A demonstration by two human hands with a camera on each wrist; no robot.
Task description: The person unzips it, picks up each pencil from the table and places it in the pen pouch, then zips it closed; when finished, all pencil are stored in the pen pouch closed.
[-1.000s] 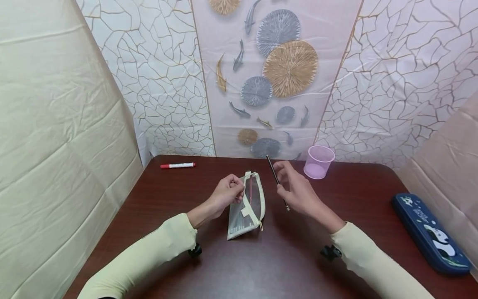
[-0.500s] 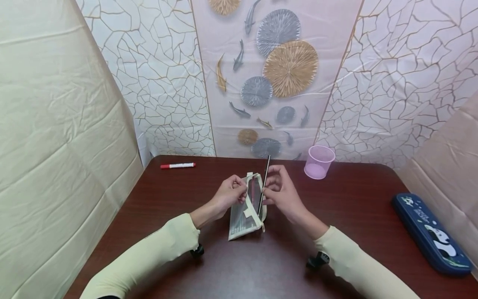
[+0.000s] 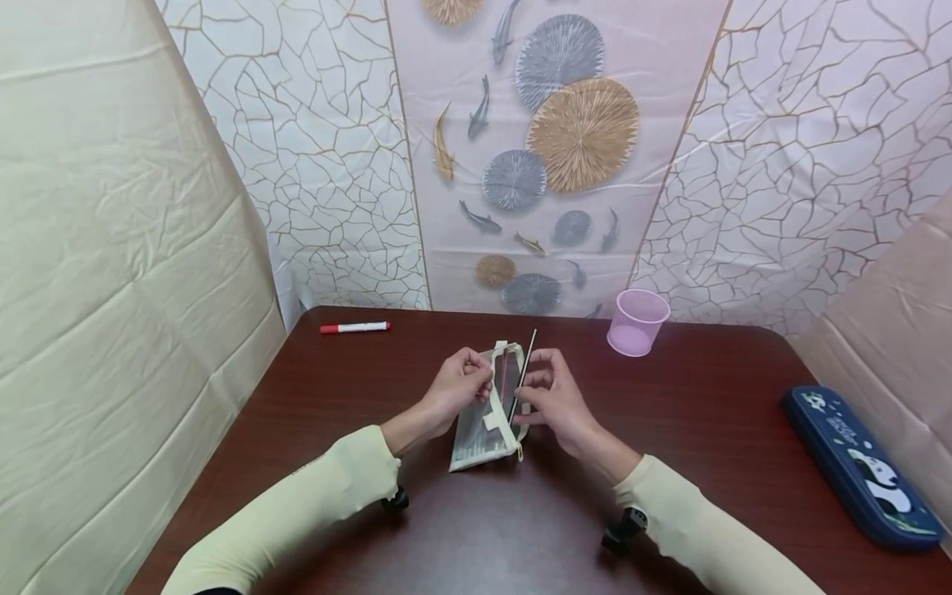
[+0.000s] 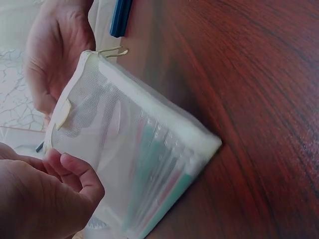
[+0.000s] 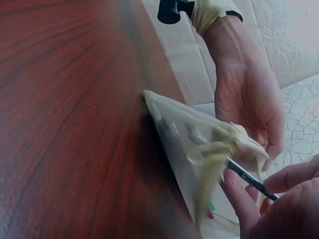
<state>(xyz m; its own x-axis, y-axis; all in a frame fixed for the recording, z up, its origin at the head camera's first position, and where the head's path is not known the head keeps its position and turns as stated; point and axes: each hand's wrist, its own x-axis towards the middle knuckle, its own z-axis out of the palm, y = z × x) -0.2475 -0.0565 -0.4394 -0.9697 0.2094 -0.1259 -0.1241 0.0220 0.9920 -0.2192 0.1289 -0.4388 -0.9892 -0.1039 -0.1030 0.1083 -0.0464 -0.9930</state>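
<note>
A cream mesh zip pouch [image 3: 473, 445] stands open and tilted on the table, its mouth facing right. My left hand [image 3: 455, 387] pinches the left edge of that mouth with thumb and fingers. With thumb and fingertips, my right hand [image 3: 559, 406] holds a slim black pen [image 5: 245, 176] slantwise at the opening; its lower end is inside the mouth, partly hidden by the pouch edge. Through the mesh, the left wrist view shows several pens [image 4: 149, 174] with teal and pink parts in the pouch. A zip-pull loop [image 4: 113, 51] hangs at the near corner of the mouth.
A red-capped white marker [image 3: 355, 328] lies at the back left of the dark wooden table [image 3: 513, 537]. The pink mesh cup [image 3: 638, 324] stands at the back right. Along the right edge lies a navy panda pencil case [image 3: 863, 467]. Patterned cloth hangs behind.
My right hand has moved left with the pen, from beside the pouch to its mouth, and the pen has slid lower into it. My left hand keeps its pinch on the pouch edge.
</note>
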